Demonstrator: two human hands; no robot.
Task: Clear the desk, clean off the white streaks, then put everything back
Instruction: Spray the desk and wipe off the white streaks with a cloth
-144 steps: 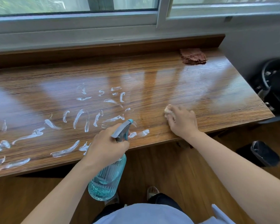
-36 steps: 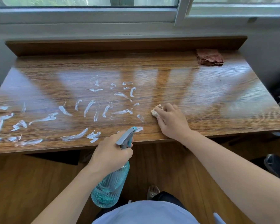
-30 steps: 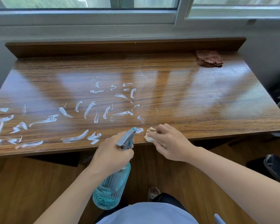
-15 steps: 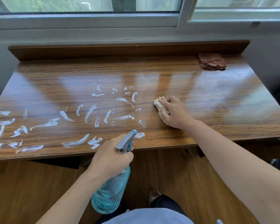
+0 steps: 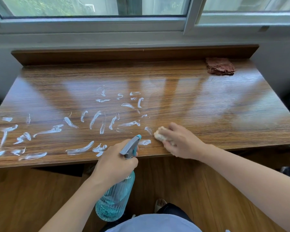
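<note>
The wooden desk (image 5: 199, 104) carries several white streaks (image 5: 97, 119) across its left and middle. My right hand (image 5: 181, 141) grips a small pale wad of cloth (image 5: 159, 135) and presses it on the desk near the front edge, just right of the streaks. My left hand (image 5: 114, 163) grips the neck of a teal spray bottle (image 5: 115, 195) with a grey trigger, held in front of the desk's edge, nozzle pointing at the desk.
A folded reddish-brown cloth (image 5: 219, 66) lies at the back right corner. A raised wooden ledge (image 5: 134, 53) runs along the back under the window. Wooden floor lies below, with dark objects at the right edge.
My right hand slid the pale cloth back toward the front edge from farther up the desk. The left hand with the bottle has stayed about where it was.
</note>
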